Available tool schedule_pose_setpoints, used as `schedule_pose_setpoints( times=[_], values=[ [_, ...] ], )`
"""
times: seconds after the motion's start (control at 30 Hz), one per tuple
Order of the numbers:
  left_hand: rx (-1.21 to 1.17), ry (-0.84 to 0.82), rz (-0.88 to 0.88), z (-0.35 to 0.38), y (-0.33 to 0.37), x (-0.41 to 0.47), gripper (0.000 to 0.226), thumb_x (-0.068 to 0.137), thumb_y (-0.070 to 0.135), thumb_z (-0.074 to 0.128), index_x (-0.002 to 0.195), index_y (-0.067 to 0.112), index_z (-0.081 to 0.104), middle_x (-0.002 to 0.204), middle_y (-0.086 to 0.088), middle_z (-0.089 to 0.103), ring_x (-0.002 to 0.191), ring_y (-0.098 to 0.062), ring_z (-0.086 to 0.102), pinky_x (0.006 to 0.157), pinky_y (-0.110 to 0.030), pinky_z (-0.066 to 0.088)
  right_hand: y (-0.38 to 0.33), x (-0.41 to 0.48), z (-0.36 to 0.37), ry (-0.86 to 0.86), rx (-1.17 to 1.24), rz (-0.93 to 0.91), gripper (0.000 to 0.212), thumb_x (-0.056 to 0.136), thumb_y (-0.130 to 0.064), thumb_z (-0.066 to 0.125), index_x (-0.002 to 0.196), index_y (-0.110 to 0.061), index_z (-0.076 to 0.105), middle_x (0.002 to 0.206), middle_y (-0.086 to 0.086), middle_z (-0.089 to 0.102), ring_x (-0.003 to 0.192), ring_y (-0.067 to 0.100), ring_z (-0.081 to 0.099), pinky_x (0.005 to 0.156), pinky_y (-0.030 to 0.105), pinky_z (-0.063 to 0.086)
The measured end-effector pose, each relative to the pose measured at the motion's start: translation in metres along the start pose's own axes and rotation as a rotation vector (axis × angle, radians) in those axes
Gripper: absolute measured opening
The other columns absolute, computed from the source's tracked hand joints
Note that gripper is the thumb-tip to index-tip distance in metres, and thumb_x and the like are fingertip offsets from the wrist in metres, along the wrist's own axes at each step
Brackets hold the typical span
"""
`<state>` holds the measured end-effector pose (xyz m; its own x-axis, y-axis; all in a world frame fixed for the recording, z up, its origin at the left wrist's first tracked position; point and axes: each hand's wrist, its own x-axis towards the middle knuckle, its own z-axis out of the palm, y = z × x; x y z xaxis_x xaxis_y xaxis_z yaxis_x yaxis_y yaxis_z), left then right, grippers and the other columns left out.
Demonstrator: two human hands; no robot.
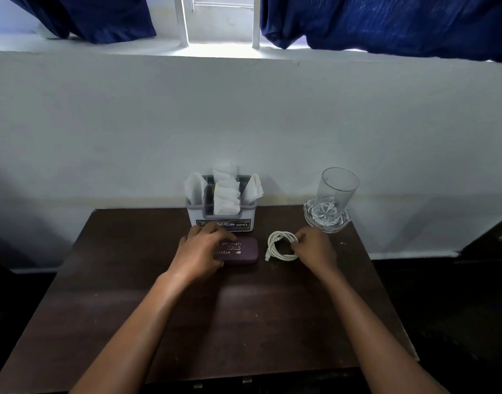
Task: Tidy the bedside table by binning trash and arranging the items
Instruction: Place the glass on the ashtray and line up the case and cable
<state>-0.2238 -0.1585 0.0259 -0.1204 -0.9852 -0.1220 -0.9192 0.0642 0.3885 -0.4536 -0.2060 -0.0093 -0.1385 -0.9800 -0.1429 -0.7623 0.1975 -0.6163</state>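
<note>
- Bedside table (244, 322): dark brown wood, set against a white wall (244, 123). Both forearms reach in from the near edge.
- Left hand (204, 248): lies over the left end of a purple spectacle case (245, 251), fingers curled across its top and thumb at the near side, gripping it. The case lies flat, centre of the table, with white lettering showing on the lid.
- Right hand (315, 248): fingers closed on the right side of a coiled white cable (285, 236), pinching the loops together. The coil rests on the table just right of the case, apart from it.
- White organiser box (248, 216): at the far edge against the wall, just beyond the case, with a printed label on its front. Folded white tissues (226, 197) stand upright in its compartments.
- Clear drinking glass (339, 186): upright at the far right corner, standing in a cut-glass dish (326, 218). The dish sits near the right hand, on its far side.
- Above the wall: window ledge with dark blue curtains (386, 21) hanging either side.
</note>
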Motion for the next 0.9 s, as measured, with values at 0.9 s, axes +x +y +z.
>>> schedule_pose_setpoints(
  times=[0.9],
  values=[
    [0.011,-0.002,-0.05,0.002,-0.013,0.0,0.066,0.078,0.028,0.067,0.138,0.036,0.041,0.143,0.01,0.037,0.131,-0.02,0.03,0.104,-0.042,0.026,0.018,0.039,-0.016,0.406,0.417,0.249,0.017,0.076,-0.016,0.06,0.068,-0.001,0.063,0.068,0.02,0.065,0.065,0.036,0.063,0.061,0.041,0.053]
  ],
)
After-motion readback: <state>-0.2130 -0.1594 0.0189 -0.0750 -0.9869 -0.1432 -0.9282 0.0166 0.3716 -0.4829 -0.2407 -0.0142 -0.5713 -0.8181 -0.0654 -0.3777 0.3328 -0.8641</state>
